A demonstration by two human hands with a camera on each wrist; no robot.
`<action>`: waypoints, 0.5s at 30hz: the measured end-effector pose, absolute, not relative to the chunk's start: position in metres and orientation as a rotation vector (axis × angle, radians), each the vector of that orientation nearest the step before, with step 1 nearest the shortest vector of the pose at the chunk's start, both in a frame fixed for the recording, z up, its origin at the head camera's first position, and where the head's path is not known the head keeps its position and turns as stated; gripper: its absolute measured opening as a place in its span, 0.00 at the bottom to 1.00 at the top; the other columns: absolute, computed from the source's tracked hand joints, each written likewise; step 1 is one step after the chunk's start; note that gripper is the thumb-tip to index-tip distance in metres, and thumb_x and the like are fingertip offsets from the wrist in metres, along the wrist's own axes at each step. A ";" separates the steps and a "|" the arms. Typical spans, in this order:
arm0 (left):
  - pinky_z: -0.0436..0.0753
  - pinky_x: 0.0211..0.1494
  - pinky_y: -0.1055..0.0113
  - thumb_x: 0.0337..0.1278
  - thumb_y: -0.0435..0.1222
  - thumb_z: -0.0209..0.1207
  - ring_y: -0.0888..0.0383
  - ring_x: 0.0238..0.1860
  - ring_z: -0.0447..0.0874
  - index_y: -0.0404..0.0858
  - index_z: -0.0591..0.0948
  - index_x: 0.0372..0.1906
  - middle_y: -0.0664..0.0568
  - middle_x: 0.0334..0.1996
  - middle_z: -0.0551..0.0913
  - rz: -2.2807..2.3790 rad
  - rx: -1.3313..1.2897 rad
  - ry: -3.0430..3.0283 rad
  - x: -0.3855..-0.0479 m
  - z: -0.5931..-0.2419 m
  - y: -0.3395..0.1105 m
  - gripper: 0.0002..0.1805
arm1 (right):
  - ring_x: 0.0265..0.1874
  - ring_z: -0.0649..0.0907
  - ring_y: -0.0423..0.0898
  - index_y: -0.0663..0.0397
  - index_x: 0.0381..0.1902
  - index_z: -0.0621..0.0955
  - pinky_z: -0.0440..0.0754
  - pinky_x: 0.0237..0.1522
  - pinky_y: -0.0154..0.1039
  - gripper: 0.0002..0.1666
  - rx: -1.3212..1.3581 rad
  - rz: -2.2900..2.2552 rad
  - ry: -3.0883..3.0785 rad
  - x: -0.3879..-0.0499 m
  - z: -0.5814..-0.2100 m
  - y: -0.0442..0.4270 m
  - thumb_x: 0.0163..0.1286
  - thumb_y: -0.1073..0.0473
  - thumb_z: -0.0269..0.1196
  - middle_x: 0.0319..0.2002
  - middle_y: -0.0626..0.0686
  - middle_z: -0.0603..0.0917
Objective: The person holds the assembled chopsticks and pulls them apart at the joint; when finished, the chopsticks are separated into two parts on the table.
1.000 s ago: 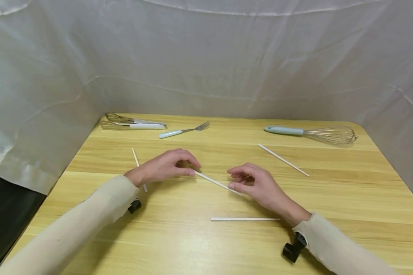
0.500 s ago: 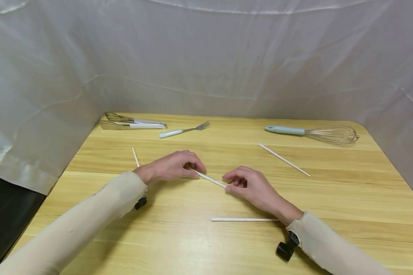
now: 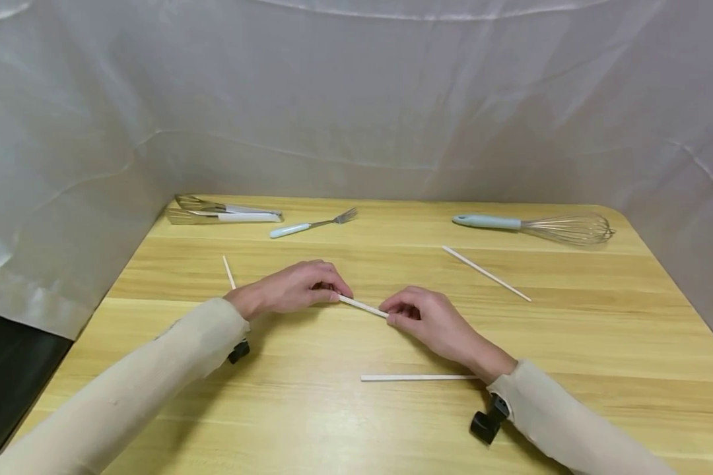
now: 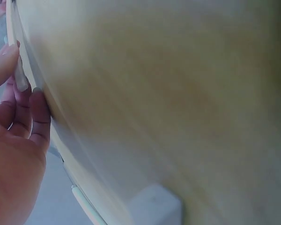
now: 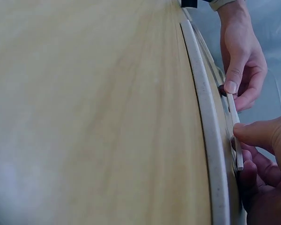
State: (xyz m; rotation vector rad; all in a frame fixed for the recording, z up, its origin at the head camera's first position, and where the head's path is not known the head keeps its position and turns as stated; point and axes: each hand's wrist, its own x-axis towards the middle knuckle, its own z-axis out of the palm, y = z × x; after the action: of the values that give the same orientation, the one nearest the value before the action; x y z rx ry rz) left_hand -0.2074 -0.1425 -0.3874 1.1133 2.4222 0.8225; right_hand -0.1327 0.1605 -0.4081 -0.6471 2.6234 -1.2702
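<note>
Both hands pinch one white chopstick [image 3: 364, 306] from its two sides, over the middle of the table. My left hand [image 3: 297, 287] holds its left part between thumb and fingers, and my right hand [image 3: 436, 323] holds its right part the same way. The right wrist view shows the chopstick's square end [image 5: 240, 167] poking past the right thumb. Another white chopstick [image 3: 418, 378] lies on the table in front, its right end hidden by the right wrist; it appears large in the right wrist view.
A chopstick [image 3: 229, 272] lies at the left, partly hidden by the left wrist. A further chopstick [image 3: 486, 273] lies slanted at the right. Along the back are metal tongs [image 3: 249, 217], a fork [image 3: 291, 230] and a whisk [image 3: 490, 222]. A grey curtain [image 3: 356, 99] encloses the table.
The right hand has moved left along the chopstick, shortening the stretch visible between the hands. The left hand shifted slightly right and now covers more of the chopstick on the left.
</note>
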 end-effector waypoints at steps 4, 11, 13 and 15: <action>0.78 0.58 0.59 0.81 0.37 0.62 0.59 0.50 0.79 0.51 0.90 0.59 0.60 0.50 0.87 0.831 1.122 2.433 -0.204 -0.387 -0.144 0.13 | 0.38 0.81 0.42 0.49 0.52 0.91 0.81 0.41 0.33 0.09 -0.654 -1.246 2.628 -0.133 -0.406 0.161 0.78 0.62 0.69 0.41 0.46 0.88; 0.79 0.56 0.60 0.84 0.37 0.59 0.59 0.48 0.79 0.53 0.90 0.58 0.61 0.52 0.85 0.900 1.068 2.434 -0.197 -0.384 -0.145 0.13 | 0.40 0.80 0.43 0.49 0.54 0.90 0.80 0.43 0.34 0.09 -0.669 -1.232 2.607 -0.133 -0.400 0.161 0.81 0.60 0.66 0.44 0.47 0.88; 0.80 0.56 0.60 0.84 0.38 0.59 0.59 0.49 0.79 0.53 0.90 0.58 0.61 0.52 0.85 0.925 1.054 2.435 -0.194 -0.383 -0.145 0.13 | 0.39 0.81 0.43 0.49 0.53 0.89 0.80 0.43 0.35 0.08 -0.668 -1.234 2.597 -0.133 -0.399 0.161 0.81 0.60 0.67 0.44 0.47 0.89; 0.80 0.56 0.59 0.84 0.38 0.59 0.59 0.50 0.80 0.54 0.90 0.58 0.61 0.53 0.85 0.946 1.037 2.434 -0.191 -0.381 -0.145 0.12 | 0.38 0.81 0.43 0.49 0.53 0.89 0.81 0.41 0.34 0.08 -0.652 -1.235 2.595 -0.132 -0.396 0.162 0.81 0.60 0.67 0.42 0.47 0.89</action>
State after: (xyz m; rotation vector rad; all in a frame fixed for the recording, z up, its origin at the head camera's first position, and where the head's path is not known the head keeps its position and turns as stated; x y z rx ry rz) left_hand -0.1910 -0.1452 -0.3806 1.0368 2.4342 0.9461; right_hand -0.1318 0.1616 -0.3962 -0.6518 2.5954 -1.2352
